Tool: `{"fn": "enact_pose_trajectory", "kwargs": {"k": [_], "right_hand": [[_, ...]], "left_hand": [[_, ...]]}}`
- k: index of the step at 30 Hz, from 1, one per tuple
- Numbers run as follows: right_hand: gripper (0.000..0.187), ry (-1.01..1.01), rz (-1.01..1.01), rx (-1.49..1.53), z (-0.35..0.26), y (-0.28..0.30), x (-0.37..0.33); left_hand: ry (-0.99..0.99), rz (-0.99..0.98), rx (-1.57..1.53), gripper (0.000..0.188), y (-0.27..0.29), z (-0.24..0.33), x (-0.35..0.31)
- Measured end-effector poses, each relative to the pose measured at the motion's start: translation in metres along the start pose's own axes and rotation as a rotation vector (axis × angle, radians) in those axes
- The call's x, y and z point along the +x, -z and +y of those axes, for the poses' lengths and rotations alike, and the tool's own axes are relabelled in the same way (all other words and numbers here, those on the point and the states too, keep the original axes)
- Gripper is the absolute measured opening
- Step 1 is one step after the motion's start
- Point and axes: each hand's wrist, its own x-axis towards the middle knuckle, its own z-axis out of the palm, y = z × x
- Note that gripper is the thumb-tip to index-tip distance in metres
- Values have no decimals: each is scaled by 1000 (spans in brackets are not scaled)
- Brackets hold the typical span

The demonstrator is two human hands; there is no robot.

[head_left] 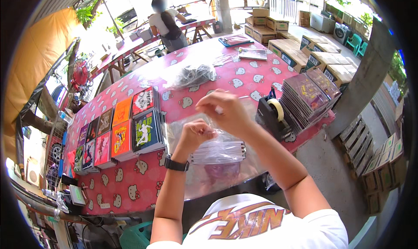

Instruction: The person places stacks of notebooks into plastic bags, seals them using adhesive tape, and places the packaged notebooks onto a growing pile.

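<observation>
My left hand (195, 133) and my right hand (224, 109) are raised over the table, both pinching the top edge of a clear plastic bag (217, 170). A stack of spiral notebooks (217, 152) lies inside the bag on the red patterned tablecloth (135, 183). A black watch sits on my left wrist. A black tape dispenser (273, 114) stands just right of my right hand.
Rows of colourful notebooks (126, 131) lie to the left. A fanned stack of purple notebooks (309, 96) sits at the right edge. Bundled clear bags (191, 75) lie farther back. Cardboard boxes (300, 53) stand behind. Another person (167, 22) works at a far table.
</observation>
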Motion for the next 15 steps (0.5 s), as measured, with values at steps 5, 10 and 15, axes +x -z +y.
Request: {"fn": "enact_pose_trajectory", "kwargs": {"k": [5, 10, 15], "right_hand": [[38, -218, -360, -166, 26, 28, -81], [37, -72, -265, -151, 4, 3, -121], [38, 3, -251, -290, 8, -6, -131]], "left_hand": [[-160, 32, 35, 31, 18, 23, -22], [-467, -45, 603, 45, 12, -13, -65], [-357, 150, 646, 24, -13, 15, -66]]}}
